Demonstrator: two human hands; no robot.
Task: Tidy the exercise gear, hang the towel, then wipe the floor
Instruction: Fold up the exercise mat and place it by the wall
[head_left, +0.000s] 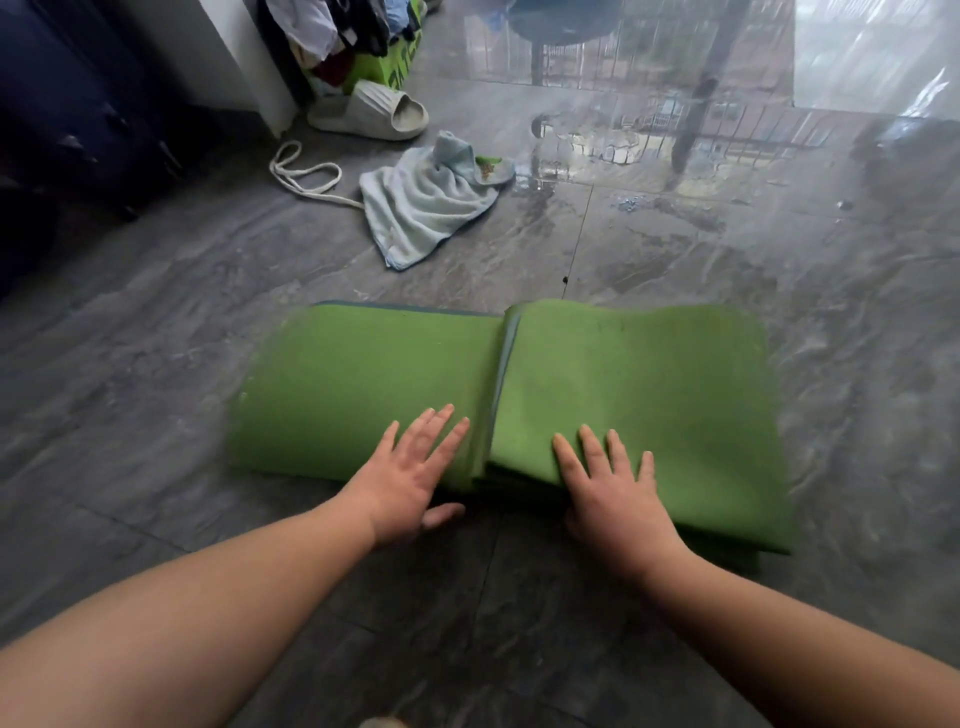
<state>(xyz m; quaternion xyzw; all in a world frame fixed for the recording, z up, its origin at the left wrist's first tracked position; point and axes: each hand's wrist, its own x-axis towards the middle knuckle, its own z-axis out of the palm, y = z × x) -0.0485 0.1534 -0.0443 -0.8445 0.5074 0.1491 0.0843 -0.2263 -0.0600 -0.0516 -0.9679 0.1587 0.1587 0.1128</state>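
Glossy grey marble-look floor tiles (156, 415), wet and reflective toward the back, carry a folded green yoga mat (623, 395) with the left hand (410, 478) and right hand (613, 493) pressing flat on it, fingers spread, a crumpled pale blue towel (421, 208) lying beyond near a white rope (301, 176) and a slipper (369, 111).

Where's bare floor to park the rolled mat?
Bare tile left of the green mat, toward the dark cabinet, and right of it. Crowded beyond: towel, cord, slipper, wet patch. Both hands press the mat.
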